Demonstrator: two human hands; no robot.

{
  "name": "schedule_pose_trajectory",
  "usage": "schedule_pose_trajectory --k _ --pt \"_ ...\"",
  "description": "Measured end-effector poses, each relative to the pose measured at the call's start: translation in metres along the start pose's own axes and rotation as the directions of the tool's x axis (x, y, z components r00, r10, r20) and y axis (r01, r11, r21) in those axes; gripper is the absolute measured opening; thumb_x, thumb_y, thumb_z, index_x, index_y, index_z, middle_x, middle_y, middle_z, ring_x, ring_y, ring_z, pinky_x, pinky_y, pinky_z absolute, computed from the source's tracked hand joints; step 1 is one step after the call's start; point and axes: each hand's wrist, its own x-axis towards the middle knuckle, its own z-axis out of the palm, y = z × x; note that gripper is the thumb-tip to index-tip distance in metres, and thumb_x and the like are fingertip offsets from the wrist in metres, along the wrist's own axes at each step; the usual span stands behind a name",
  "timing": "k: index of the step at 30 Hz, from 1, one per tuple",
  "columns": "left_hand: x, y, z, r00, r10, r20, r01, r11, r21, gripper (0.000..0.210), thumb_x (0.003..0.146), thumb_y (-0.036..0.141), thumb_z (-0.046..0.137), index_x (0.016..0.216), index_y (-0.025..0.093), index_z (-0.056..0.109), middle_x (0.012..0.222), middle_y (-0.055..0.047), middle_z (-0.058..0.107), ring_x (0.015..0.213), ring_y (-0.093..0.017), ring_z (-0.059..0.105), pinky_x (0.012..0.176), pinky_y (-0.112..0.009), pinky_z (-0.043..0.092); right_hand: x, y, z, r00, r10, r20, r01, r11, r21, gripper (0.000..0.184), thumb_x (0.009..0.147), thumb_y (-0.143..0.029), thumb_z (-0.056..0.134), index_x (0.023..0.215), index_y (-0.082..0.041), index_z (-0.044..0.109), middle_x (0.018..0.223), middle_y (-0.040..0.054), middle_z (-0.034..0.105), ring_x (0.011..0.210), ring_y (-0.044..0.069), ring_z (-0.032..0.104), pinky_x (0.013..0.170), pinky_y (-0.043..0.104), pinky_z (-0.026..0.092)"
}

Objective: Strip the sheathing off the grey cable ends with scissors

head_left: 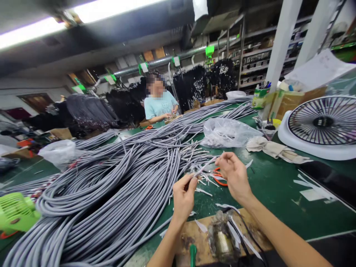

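1. Head view: left hand [184, 196] has thumb and fingers pinched on the near end of a pale strip [205, 165]. Right hand [233, 176] has its fingers bunched at the far end; cannot tell if they grip.
2. Strip location: slanting between the two hands, above the green table [278, 185], beside the grey cables [155, 193].
3. Step in hand (judged): drawing out or straightening the strip. Whether it joins a cable is unclear.
4. Next move (judged) calls for a firm left pinch and a light, controlled right-hand pull.
5. Around: orange-handled scissors [220, 183] lie just behind the hands among white scraps [204, 192]. Wooden board [194, 237] sits below, bearing a metallic block [223, 243] and black cord [249, 231].
6. Obstacles (judged): cables crowd the left side; cord and scraps could snag. Fan [322, 120] and clear bag [228, 131] stand well apart from the forearms.
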Motion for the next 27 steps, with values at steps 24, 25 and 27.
schedule_pose_trajectory --k 24,25,27 --pt "0.002 0.007 0.000 0.954 0.207 -0.218 -0.159 0.962 0.220 0.013 0.080 0.023 0.053 0.073 0.015 0.061 0.068 -0.002 0.059 0.062 -0.012 0.055 0.055 -0.021 0.042 -0.031 -0.008 0.015 0.858 -0.296 0.419 0.417 0.878 -0.236 0.014 0.077 -0.007 0.052 0.076 -0.017 0.061 0.070 0.0027 0.064 0.063 0.013 0.058 0.060 0.023 0.045" --pt "0.003 0.008 -0.001 0.955 0.178 -0.236 -0.134 0.972 0.192 0.015 0.080 0.024 0.053 0.071 0.015 0.060 0.066 -0.001 0.058 0.059 -0.011 0.054 0.053 -0.020 0.041 -0.032 -0.009 0.015 0.850 -0.308 0.428 0.431 0.873 -0.228 0.014 0.077 -0.006 0.052 0.076 -0.016 0.061 0.068 0.0025 0.063 0.062 0.012 0.057 0.058 0.022 0.045" --pt "0.007 0.009 -0.005 0.957 0.110 -0.270 -0.087 0.992 0.097 0.019 0.081 0.027 0.051 0.069 0.014 0.058 0.061 0.000 0.056 0.053 -0.009 0.051 0.050 -0.019 0.039 -0.033 -0.010 0.016 0.836 -0.327 0.441 0.452 0.865 -0.217 0.014 0.077 -0.006 0.052 0.075 -0.015 0.062 0.064 0.0017 0.061 0.058 0.011 0.055 0.056 0.021 0.043"
